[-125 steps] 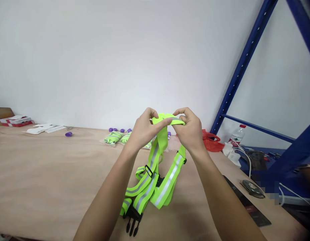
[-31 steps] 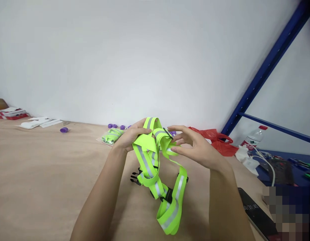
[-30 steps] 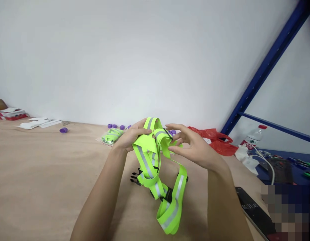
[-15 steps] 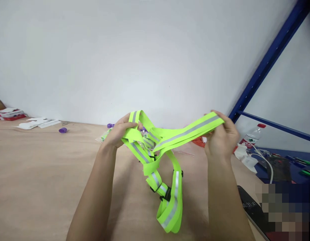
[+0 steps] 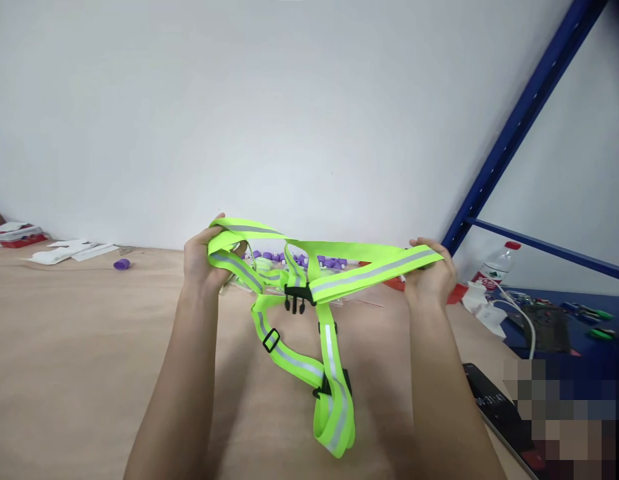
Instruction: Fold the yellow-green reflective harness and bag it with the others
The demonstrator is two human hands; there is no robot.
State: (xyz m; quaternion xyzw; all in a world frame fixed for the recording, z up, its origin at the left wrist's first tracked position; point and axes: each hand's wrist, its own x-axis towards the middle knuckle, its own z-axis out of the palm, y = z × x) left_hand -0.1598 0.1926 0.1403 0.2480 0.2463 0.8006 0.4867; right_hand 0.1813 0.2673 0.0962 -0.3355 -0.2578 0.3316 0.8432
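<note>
A neon-yellow reflective strap harness (image 5: pixel 329 277) with grey stripes and black buckles is stretched between my two hands above the wooden table (image 5: pixel 64 333). My left hand (image 5: pixel 202 263) is closed round a loop of the straps at its left end. At the right end, my right hand (image 5: pixel 429 277) grips the harness too. The lower loops and a black buckle (image 5: pixel 295 298) hang down, and the lowest loop (image 5: pixel 334 420) rests on the table.
Purple caps (image 5: pixel 122 265) and packaged green straps lie along the wall behind the harness. White papers (image 5: pixel 69 250) sit far left. A red bag, a water bottle (image 5: pixel 492 270), white cables and a dark phone (image 5: pixel 494 407) lie to the right beside a blue rack frame (image 5: pixel 519 127).
My hands have drawn apart, spreading the bunched harness out wide. The left hand moved left and the right hand pulled a strap to the right, so the loops now hang open.
</note>
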